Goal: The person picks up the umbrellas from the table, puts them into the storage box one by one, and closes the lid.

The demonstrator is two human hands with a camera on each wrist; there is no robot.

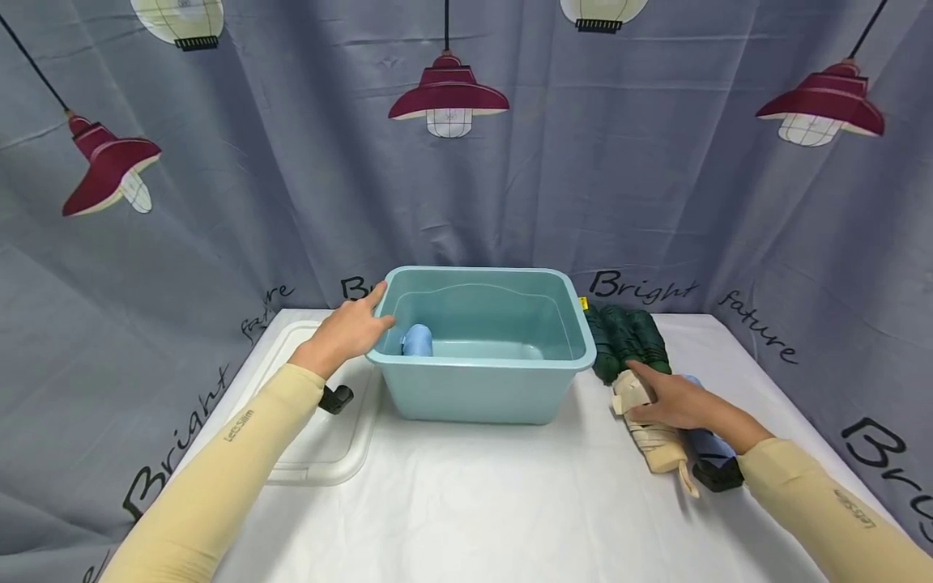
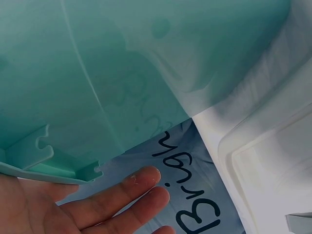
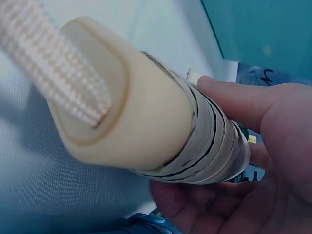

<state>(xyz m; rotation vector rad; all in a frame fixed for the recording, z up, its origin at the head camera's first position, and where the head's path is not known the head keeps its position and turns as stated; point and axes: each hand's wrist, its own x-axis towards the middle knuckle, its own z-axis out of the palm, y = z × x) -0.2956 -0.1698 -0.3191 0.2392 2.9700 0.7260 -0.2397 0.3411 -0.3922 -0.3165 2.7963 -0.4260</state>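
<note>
A light teal plastic bin (image 1: 466, 390) stands in the middle of the table. My left hand (image 1: 348, 328) rests on its left rim; in the left wrist view, its fingers (image 2: 117, 202) stretch straight outside the wall. Inside the bin, near that side, is a light blue rolled thing (image 1: 418, 341), partly hidden. On the right, my right hand (image 1: 674, 401) holds a folded beige umbrella (image 1: 649, 429), thumb on one side and fingers curled round the other. The right wrist view shows the umbrella's smooth handle end and braided wrist cord (image 3: 53, 63).
Several dark green bundles (image 1: 623, 336) lie right of the bin. A blue folded umbrella (image 1: 709, 444) with a black handle lies partly hidden beneath my right arm. On the left is a white lid (image 1: 335, 453) with a black clip (image 1: 336, 399). A printed grey-blue curtain (image 1: 466, 202) surrounds the table.
</note>
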